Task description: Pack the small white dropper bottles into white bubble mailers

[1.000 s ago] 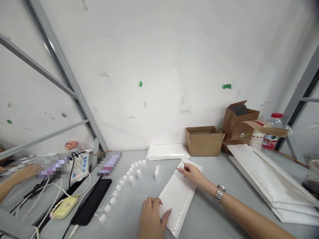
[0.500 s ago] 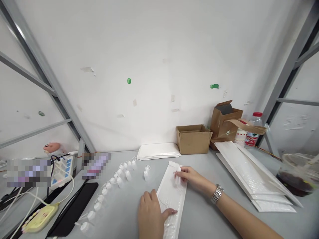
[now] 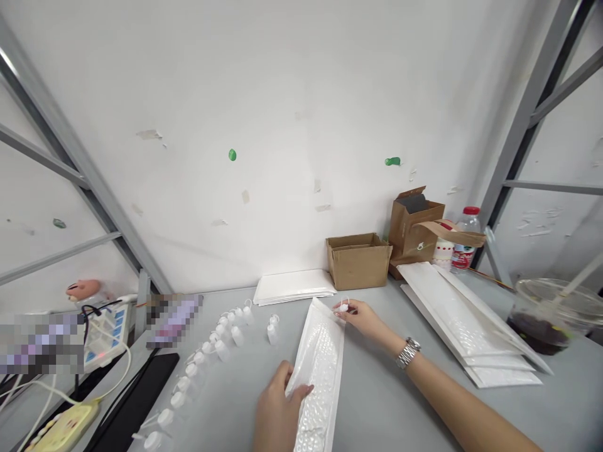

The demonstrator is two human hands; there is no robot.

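My left hand grips the left edge of a white bubble mailer, its thumb lying across the front. The mailer stretches away from me over the grey table, with its top end at my right hand. Between the thumb and fingers of that hand is a small plastic bottle. Its white cap with a thin loop shows above the fingers; the rest of it is hidden. Left of the mailer, several similar capped bottles stand in a slanting line, and one more stands apart from them.
Flat white mailers lie by the wall beside a cardboard box. To the right are more bubble mailers, a brown paper bag, a red-capped bottle and a drink cup. Phones, cables and a power strip crowd the left.
My right hand has moved from over the mailer's front to its top right edge, keeping the small bottle. My left hand now holds the mailer by its left edge, and the mailer is tilted.
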